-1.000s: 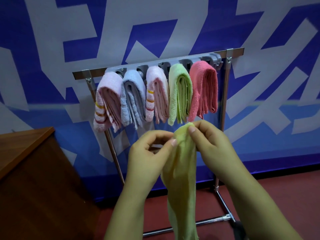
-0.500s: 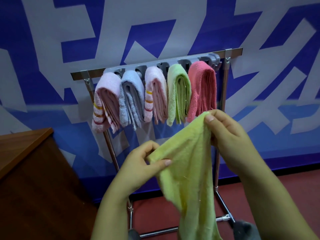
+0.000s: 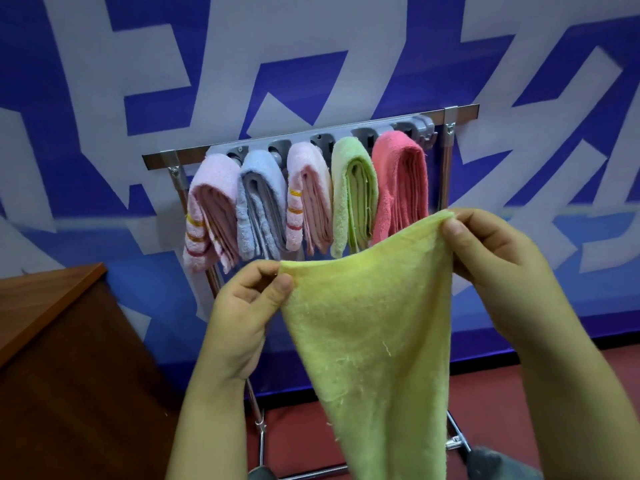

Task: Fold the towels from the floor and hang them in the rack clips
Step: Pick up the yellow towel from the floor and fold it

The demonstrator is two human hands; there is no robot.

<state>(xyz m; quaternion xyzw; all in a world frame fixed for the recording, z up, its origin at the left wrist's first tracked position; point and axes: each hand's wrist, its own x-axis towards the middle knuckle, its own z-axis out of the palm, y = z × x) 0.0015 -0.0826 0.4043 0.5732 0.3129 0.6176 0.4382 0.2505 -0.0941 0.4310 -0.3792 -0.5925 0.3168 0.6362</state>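
Head view, your left hand (image 3: 242,306) and right hand (image 3: 491,268) pinching yellow towel (image 3: 374,334) corners, now spread wider than half a second ago.

Single head-worn wide view, looking forward and slightly down from close behind both hands (image 3: 242,317), raised near centre. Facing the rack (image 3: 311,140) and blue-and-white wall (image 3: 104,81) just beyond; desk (image 3: 52,306) at near left, red floor (image 3: 616,372) low at right.
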